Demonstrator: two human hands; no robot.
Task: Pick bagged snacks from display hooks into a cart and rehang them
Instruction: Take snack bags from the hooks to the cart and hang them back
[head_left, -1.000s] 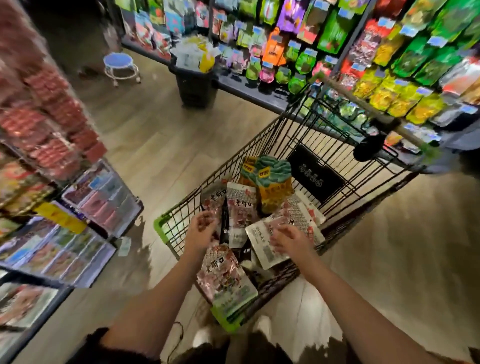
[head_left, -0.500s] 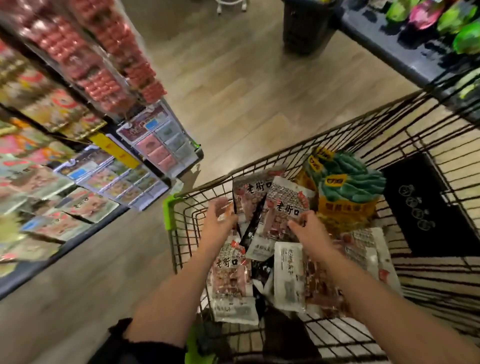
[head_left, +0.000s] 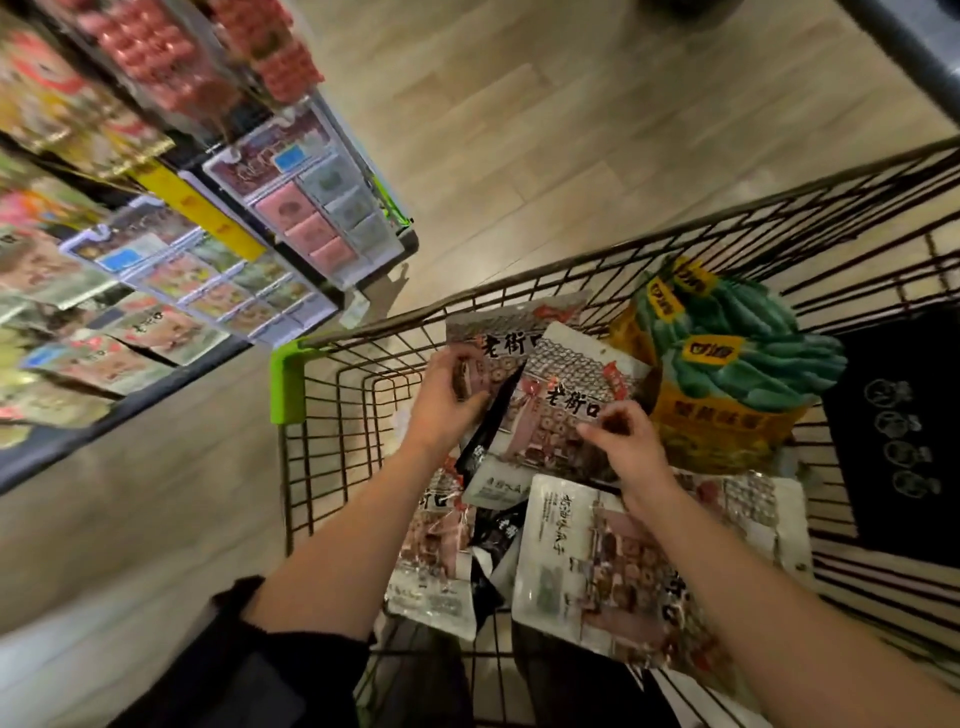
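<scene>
The cart is thin dark metal wire with a smooth green plastic corner. The snack bags are shiny plastic that crinkles. The floor looks like smooth pale wood. A dark cloth sleeve looks soft and matt.

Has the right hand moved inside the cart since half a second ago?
Yes. The right hand went slightly toward the green and yellow bags and now pinches the front snack bag.
</scene>
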